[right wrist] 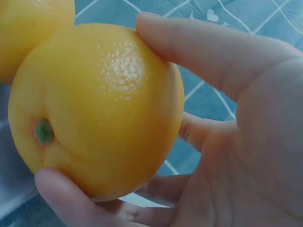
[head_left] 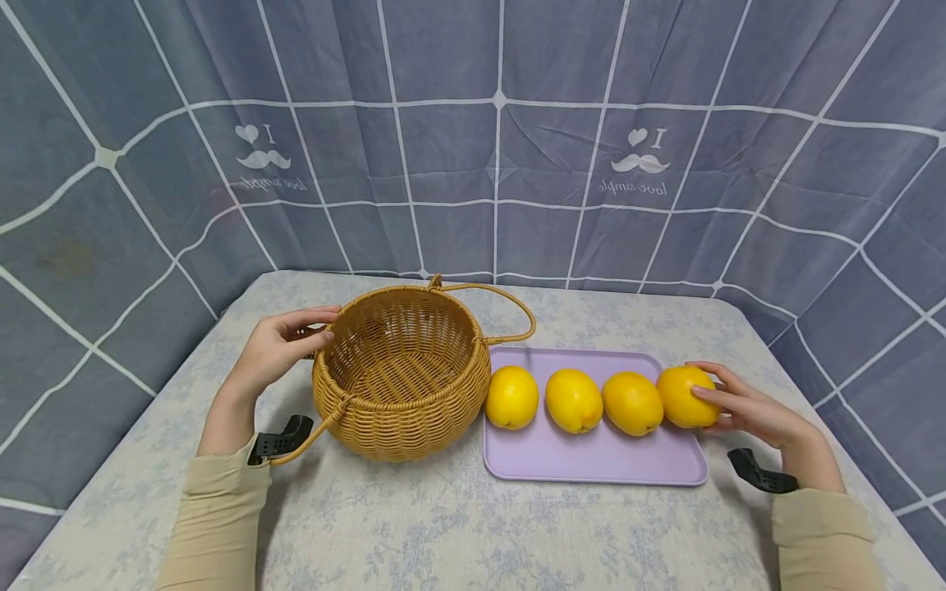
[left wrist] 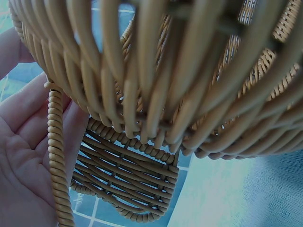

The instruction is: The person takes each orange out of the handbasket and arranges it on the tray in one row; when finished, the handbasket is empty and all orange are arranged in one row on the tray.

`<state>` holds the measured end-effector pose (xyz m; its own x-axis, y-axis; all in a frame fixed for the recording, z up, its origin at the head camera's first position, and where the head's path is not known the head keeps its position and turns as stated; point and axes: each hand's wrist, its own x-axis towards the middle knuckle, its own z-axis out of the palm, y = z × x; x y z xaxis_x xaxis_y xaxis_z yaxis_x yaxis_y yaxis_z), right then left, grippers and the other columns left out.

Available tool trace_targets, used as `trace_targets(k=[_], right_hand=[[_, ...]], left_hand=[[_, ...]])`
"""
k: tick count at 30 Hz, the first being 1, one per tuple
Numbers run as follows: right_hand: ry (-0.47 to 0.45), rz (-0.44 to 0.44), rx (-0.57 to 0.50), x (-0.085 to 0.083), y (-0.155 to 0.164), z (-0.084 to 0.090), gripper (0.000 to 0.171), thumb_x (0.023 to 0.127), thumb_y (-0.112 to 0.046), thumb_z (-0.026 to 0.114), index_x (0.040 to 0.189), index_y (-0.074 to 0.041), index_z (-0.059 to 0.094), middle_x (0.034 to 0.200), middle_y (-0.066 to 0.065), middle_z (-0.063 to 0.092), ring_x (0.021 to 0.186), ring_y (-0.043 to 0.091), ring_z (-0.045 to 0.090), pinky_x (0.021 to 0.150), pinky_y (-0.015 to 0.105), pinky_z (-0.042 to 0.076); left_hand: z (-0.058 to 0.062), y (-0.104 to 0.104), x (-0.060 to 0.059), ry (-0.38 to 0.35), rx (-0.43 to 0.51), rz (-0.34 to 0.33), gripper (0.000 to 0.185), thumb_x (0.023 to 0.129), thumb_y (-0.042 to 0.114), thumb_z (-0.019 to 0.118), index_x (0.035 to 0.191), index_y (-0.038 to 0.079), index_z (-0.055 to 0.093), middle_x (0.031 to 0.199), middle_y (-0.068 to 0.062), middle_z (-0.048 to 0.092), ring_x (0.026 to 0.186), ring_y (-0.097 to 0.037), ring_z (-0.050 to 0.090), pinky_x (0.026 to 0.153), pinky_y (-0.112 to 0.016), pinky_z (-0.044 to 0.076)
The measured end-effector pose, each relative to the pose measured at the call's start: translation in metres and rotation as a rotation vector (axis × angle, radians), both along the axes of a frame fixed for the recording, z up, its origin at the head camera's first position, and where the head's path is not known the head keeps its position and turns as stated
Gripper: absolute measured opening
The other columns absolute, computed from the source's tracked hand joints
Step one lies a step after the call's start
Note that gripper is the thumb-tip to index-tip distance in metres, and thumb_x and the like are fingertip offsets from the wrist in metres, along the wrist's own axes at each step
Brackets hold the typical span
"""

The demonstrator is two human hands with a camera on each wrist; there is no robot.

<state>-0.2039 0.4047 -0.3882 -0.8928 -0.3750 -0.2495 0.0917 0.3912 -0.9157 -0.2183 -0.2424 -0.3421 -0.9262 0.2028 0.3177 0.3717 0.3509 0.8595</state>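
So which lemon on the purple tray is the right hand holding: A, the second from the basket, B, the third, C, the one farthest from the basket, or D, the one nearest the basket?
C: the right hand curls its fingers round the lemon at the tray's far end from the basket.

**Basket and fruit on the table**

A round wicker basket (head_left: pixel 402 382) stands upright and empty, its thin handles folded down at front and back. The left hand (head_left: pixel 277 349) rests against its left rim, fingers fairly straight. Just beside the basket lies a lilac tray (head_left: pixel 591 460) carrying four yellow citrus fruits in a row. The rightmost fruit (head_left: pixel 686 396) sits at the tray's right edge, touching its neighbour; the right hand (head_left: pixel 746 406) grips it between thumb and fingers.
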Motion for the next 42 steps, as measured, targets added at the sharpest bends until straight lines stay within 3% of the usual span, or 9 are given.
trace_targets(k=[6,12,19,26,36,42], right_hand=[[0.009,-0.007,0.083,0.0,-0.008,0.004,0.044,0.101,-0.023,0.044,0.139,-0.015,0.024,0.137,0.027,0.021,0.098,0.028,0.051,0.073,0.04,0.054],[0.006,-0.006,0.1,0.001,-0.011,0.006,0.051,0.099,-0.022,0.048,0.14,-0.009,0.02,0.136,0.032,0.023,0.098,0.033,0.051,0.073,0.041,0.055],[0.004,0.008,0.113,0.001,-0.011,0.004,0.063,0.092,-0.017,0.061,0.14,-0.014,0.021,0.134,0.034,0.025,0.099,0.033,0.054,0.075,0.04,0.055],[0.063,0.046,0.136,0.003,-0.011,0.005,0.079,0.084,-0.013,0.069,0.143,-0.008,0.017,0.132,0.034,0.028,0.102,0.036,0.051,0.075,0.039,0.054],[0.156,0.047,0.271,0.002,-0.019,0.009,0.078,0.082,-0.019,0.072,0.142,-0.008,0.023,0.13,0.029,0.037,0.105,0.036,0.049,0.08,0.043,0.045],[0.138,0.047,0.255,0.001,-0.019,0.009,0.08,0.082,-0.018,0.071,0.143,-0.007,0.021,0.127,0.03,0.038,0.1,0.033,0.05,0.075,0.04,0.049]], left_hand=[[0.0,0.0,0.0,-0.002,0.0,0.0,0.034,0.09,0.012,0.065,0.118,-0.007,0.061,0.128,-0.004,0.059,0.096,-0.003,0.061,0.072,-0.019,0.051],[0.0,0.001,0.0,0.0,-0.003,-0.003,0.034,0.09,0.012,0.064,0.118,-0.007,0.061,0.128,-0.005,0.058,0.095,-0.003,0.061,0.072,-0.019,0.052],[0.0,0.0,0.0,0.003,-0.016,0.005,0.034,0.09,0.014,0.064,0.118,-0.005,0.062,0.129,-0.005,0.058,0.095,-0.003,0.061,0.072,-0.018,0.051],[0.001,0.0,0.001,-0.003,-0.009,0.003,0.034,0.09,0.013,0.064,0.119,-0.005,0.061,0.129,-0.002,0.057,0.095,-0.003,0.061,0.073,-0.019,0.051],[0.002,0.0,0.002,-0.007,0.004,0.003,0.034,0.09,0.013,0.065,0.119,-0.005,0.061,0.129,-0.003,0.058,0.095,-0.003,0.061,0.073,-0.018,0.051],[0.001,0.0,0.002,-0.008,0.004,0.004,0.034,0.09,0.013,0.065,0.119,-0.005,0.061,0.129,-0.003,0.058,0.094,-0.003,0.061,0.073,-0.019,0.051]])
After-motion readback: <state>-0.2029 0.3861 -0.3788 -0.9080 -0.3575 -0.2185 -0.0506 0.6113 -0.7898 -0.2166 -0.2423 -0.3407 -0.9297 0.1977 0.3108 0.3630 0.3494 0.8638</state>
